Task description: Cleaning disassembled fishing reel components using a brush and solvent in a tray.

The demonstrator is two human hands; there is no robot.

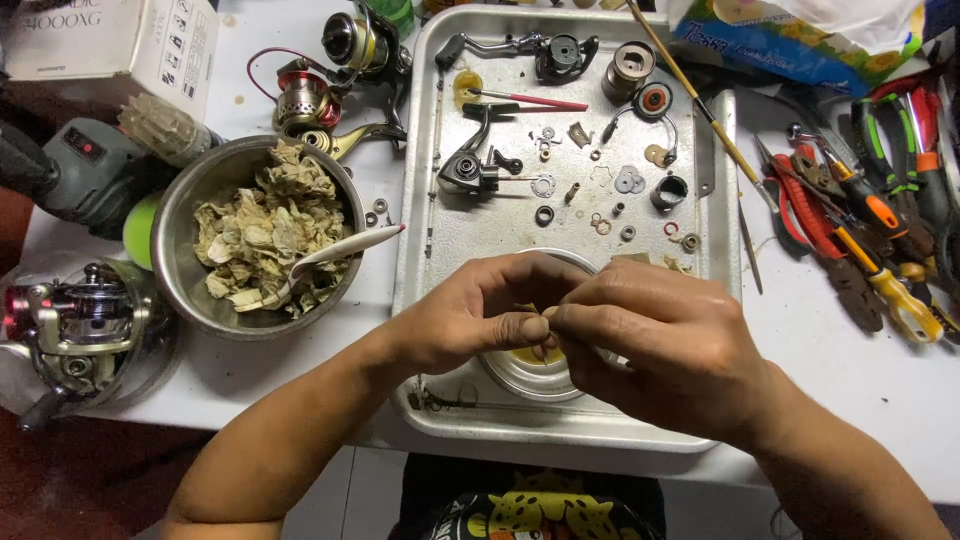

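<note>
Bare metal fills the middle of the scene: a shallow steel tray [420, 150] strewn with small reel parts, among them a black reel body [462, 168], a spool [632, 66] and loose washers [629, 181]. Over the tray's near end, both hands meet above a small round metal dish [520, 372]. The left hand [478, 310] and the right hand [655, 345] are closed, fingertips pinched together on a tiny part [546, 322] too small to identify. To the left sits a steel bowl [175, 220] of crumpled, stained paper wads [265, 235] with a white tool [345, 247] resting in it. Fishing reels [305, 100] lie far left, and pliers and screwdrivers [870, 210] lie to the right on the white table [850, 400].
</note>
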